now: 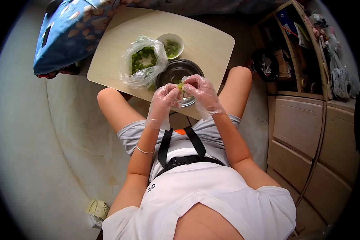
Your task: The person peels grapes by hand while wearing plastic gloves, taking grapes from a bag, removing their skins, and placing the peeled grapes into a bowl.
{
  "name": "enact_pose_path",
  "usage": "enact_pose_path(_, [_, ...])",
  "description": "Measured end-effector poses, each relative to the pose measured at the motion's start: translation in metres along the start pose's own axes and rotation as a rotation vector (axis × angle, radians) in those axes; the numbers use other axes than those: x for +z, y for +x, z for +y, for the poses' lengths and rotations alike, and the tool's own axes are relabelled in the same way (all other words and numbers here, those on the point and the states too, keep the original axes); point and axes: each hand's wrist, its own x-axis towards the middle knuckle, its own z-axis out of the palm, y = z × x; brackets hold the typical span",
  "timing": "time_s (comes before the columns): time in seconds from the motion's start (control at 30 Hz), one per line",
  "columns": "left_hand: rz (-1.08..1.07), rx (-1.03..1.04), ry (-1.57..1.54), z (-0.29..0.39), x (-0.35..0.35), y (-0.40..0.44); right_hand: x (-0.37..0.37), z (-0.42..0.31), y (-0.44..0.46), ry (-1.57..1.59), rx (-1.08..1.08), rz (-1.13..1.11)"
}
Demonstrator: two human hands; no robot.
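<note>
Both hands wear clear plastic gloves and meet over the near part of a round metal bowl [173, 69]. A small green grape [180, 86] is pinched between the fingertips of my left hand [163, 100] and my right hand [204, 93]. Inside the metal bowl some pale pieces show, partly hidden by the hands. An open clear plastic bag [126, 66] holding green grapes [142, 60] lies to the left of the bowl. Behind the metal bowl stands a white bowl [181, 41] with small green and brownish bits in it.
The bowls and bag stand on a light wooden table [204, 30] with rounded corners. A blue flowered cloth [74, 30] hangs at the upper left. Wooden shelves [296, 52] and drawers [298, 120] are on the right. A small crumpled packet [97, 209] lies on the floor, lower left.
</note>
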Motion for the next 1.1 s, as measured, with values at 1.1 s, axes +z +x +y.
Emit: enact_pose_path(1.1, [-0.054, -0.044, 0.032, 0.005, 0.01, -0.008, -0.016, -0.004, -0.002, 0.035, 0.138, -0.115])
